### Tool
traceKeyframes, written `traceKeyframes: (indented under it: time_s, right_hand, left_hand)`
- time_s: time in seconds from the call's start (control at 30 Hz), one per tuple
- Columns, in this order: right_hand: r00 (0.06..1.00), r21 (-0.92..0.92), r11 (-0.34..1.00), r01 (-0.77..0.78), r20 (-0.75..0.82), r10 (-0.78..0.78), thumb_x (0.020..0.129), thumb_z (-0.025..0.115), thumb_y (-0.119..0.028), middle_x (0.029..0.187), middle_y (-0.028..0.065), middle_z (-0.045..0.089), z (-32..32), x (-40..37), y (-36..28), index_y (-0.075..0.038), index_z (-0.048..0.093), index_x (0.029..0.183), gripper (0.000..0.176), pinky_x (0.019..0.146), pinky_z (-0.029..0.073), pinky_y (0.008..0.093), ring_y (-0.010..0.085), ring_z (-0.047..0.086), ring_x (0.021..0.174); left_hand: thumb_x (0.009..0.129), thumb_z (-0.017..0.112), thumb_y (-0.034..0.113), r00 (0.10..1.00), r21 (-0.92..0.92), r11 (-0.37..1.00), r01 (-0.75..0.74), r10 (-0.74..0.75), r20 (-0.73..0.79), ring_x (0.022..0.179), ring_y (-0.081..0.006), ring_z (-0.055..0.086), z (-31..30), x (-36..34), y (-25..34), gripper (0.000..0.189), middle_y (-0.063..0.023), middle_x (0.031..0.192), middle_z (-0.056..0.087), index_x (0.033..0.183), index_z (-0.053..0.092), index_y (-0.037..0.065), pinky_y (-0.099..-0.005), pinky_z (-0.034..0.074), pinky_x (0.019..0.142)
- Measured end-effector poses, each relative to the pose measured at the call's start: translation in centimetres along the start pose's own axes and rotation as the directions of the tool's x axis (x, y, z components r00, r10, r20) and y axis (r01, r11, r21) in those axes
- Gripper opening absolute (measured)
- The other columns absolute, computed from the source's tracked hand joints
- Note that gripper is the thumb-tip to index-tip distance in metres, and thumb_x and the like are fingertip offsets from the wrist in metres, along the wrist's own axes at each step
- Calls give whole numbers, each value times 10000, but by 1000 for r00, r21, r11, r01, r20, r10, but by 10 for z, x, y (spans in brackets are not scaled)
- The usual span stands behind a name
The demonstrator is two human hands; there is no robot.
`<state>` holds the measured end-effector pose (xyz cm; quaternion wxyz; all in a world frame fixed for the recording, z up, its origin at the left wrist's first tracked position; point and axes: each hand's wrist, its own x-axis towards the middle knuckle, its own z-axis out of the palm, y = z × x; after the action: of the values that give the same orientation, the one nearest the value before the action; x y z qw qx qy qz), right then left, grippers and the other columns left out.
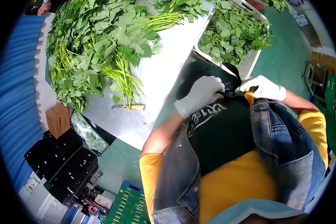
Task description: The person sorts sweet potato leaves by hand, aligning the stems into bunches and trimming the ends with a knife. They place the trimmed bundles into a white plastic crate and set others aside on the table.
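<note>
Apron [224,138]: dark green, lying over the front of the body on the near side, its far end bunched right up at the hands
Left hand [204,89]: white-gloved and closed — fingers curled tight on the apron's gathered cloth, just beyond the white lettering [209,114]
Right hand [265,89]: gloved too, fingertips pinched on the dark cloth, with a yellow strip [249,98] just below; which fold or tie sits inside that pinch, I cannot tell
Handling: looks light, soft and floppy, nothing fragile about it, though it would likely crease and slip into folds without some tension
Hold: the gathered edge seems the place — one pinch either side, thumb against fingers; gloves may well dull the feel for anything thin
Clothes: denim vest [287,138] hanging open to left and right, yellow shirt [235,183] showing between
Table [168,63]: over on the far left, bright and metallic, piled with leafy greens [100,33], and a knife [138,107] lying by the cut stems [127,80]
Crate [252,59]: white, just beyond the hands on the far side, brimming with leaves [227,31]
</note>
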<state>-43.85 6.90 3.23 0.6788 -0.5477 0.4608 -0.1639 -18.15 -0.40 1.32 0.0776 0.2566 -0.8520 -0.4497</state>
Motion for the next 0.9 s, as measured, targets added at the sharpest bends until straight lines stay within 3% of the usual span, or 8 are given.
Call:
traceKeyframes:
  time_s: [0.13,0.3,0.33,0.37,0.57,0.73,0.83,0.9]
  right_hand:
    - [967,457,860,-227,-3,256,659,583,24,910,49,647,-3,-1,15,5,586,1140,482,782,466,242,109,593,804]
    - [936,-414,863,290,-66,-347,765,621,-123,1092,115,571,25,58,21,-38,583,1086,334,867,441,318,210,554,996]
    - [959,-539,826,163,-111,-262,830,574,-128,1021,111,581,32,71,21,-36,573,1034,224,827,454,328,206,563,932]
    - [957,-259,938,232,-112,-268,863,548,-124,995,114,584,33,92,66,-44,562,1010,168,817,458,330,221,567,896]
    - [996,-639,767,59,92,1,729,625,-145,1328,174,423,-9,34,60,-68,409,1324,638,1034,338,392,333,400,1236]
    - [978,-489,854,181,-1,-208,767,614,-114,1305,189,440,14,46,49,-22,426,1299,572,1043,328,373,327,393,1243]
    - [999,103,994,-26,32,23,870,511,-111,1257,106,489,29,67,33,-23,458,1271,414,984,357,305,192,438,1170]
    - [1000,30,999,24,1,-24,894,482,-160,1175,83,538,51,76,-16,-39,521,1195,327,903,390,285,172,486,1054]
  left_hand:
    - [707,680,232,982,233,972,-21,63,-175,798,-249,554,4,0,-26,143,-53,760,553,748,616,111,-362,418,703]
    - [697,685,236,890,-160,987,-9,-65,-452,776,-249,551,36,13,-55,154,-50,731,546,723,620,98,-362,415,681]
    - [694,685,236,897,19,1000,-20,26,-442,767,-251,551,43,16,-61,157,-49,722,543,716,619,96,-365,417,676]
    - [690,686,237,902,201,979,-27,111,-417,757,-252,551,45,16,-65,159,-49,712,541,709,618,94,-368,418,671]
    - [734,608,320,781,163,965,-207,264,-566,707,-251,557,12,8,-30,222,-49,700,557,694,629,103,-380,411,668]
    - [718,616,233,918,17,996,-85,85,-388,712,-250,586,2,5,-27,146,-57,692,604,722,672,98,-376,415,642]
    - [722,616,233,907,-67,991,-117,80,-413,710,-252,587,4,3,-34,146,-57,693,605,729,674,98,-370,414,643]
    - [722,612,224,896,-22,992,-121,100,-433,714,-247,586,4,1,-34,135,-53,695,600,725,663,99,-363,411,640]
